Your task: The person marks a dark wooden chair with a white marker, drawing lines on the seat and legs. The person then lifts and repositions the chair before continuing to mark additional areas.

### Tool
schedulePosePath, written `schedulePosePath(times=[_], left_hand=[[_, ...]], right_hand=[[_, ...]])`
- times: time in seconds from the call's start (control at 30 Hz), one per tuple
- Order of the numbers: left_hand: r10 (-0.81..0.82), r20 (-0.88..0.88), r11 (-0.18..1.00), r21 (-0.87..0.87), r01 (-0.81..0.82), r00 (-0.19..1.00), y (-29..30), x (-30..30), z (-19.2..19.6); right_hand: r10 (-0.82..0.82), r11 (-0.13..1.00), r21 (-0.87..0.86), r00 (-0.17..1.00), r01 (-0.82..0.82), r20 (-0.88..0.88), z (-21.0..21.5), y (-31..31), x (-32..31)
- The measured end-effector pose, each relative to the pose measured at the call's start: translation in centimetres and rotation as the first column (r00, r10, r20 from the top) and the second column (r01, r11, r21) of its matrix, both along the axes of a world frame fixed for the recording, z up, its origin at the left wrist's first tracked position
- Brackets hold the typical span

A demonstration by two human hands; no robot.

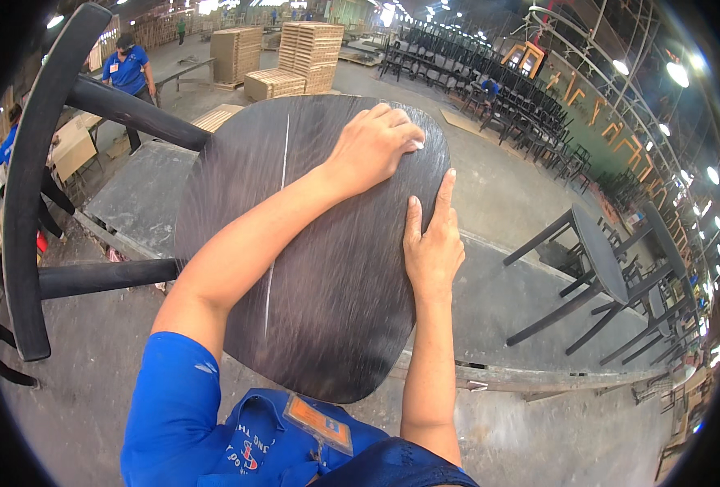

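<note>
A black wooden chair has its seat (335, 268) facing me, with fine pale grain streaks and a thin broken whitish line running across it. Its curved backrest (31, 187) lies to the left, joined by two round posts. My left hand (376, 146) is closed near the seat's far right edge, pinching a small white piece (416, 145) whose kind I cannot make out. Lower on the same edge, my right hand (434, 247) grips the seat, thumb on top and index finger stretched along the rim. Its other fingers are partly hidden.
More black chairs (607, 260) stand on the grey platform (490, 300) at right. Stacked flat brown boards (311, 57) rise at the back. A person in blue (129, 73) stands at far left, another at the left edge. Rows of dark chairs (457, 69) fill the far right.
</note>
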State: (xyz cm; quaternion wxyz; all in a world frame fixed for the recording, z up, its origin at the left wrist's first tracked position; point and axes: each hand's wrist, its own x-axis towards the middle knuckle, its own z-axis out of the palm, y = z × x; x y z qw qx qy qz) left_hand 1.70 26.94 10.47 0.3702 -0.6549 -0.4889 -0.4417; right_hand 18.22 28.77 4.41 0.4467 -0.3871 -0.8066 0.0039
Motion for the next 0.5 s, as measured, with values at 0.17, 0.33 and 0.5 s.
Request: schedulePosePath(times=[0.17,0.33,0.5], left_hand=[[0.166,-0.064,0.986,0.033,-0.164,0.984,-1.0,-3.7,1.0],[-0.095,0.262,0.993,-0.048,0.111,0.960,0.5,-3.6,0.8],[-0.052,0.248,0.992,-0.097,0.078,0.967,-7.8,-4.4,-6.7]], right_hand=[[-0.021,0.999,0.043,1.000,0.021,-0.019,-0.3,-0.2,0.0],[-0.029,0.993,0.116,0.999,0.032,-0.028,-0.3,1.6,0.5],[-0.091,0.996,-0.013,0.994,0.092,0.057,0.5,3.9,0.2]])
